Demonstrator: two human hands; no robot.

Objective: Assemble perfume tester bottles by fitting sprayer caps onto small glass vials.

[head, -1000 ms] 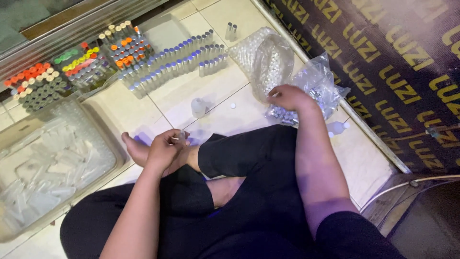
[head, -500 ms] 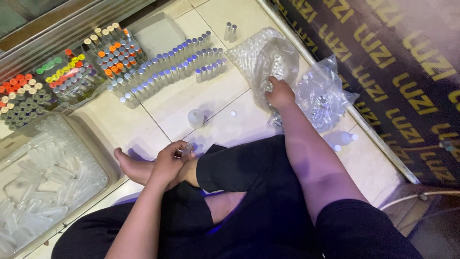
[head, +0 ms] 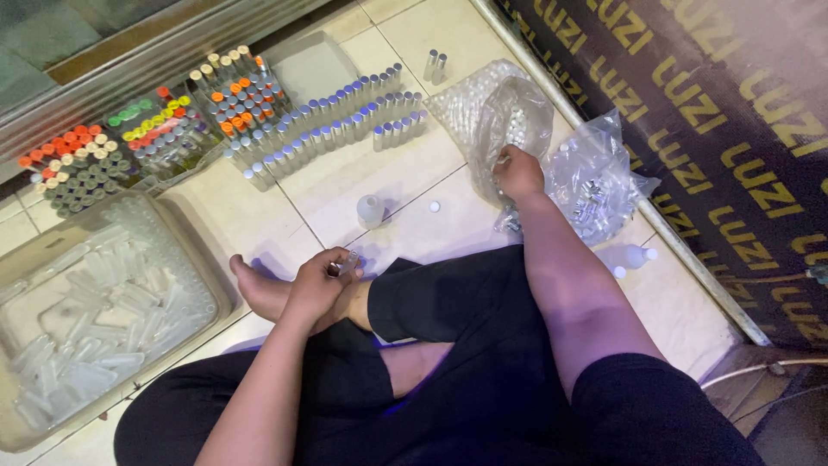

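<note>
Clear vial (head: pixel 348 261) gripped in left hand (head: pixel 316 289); right hand (head: pixel 517 171) apparently pinching inside plastic bag (head: pixel 483 112).

A person sits cross-legged on the tiled floor (head: pixel 414 185), the left hand (head: pixel 317 289) closed around a small glass vial (head: pixel 348 261) above a bare foot. The right hand (head: pixel 517 173) reaches into a clear plastic bag (head: pixel 483 112) of small caps. Rows of blue-capped vials (head: pixel 332 121) stand beyond, near a clear bin (head: pixel 95 302) of tubes.
</note>
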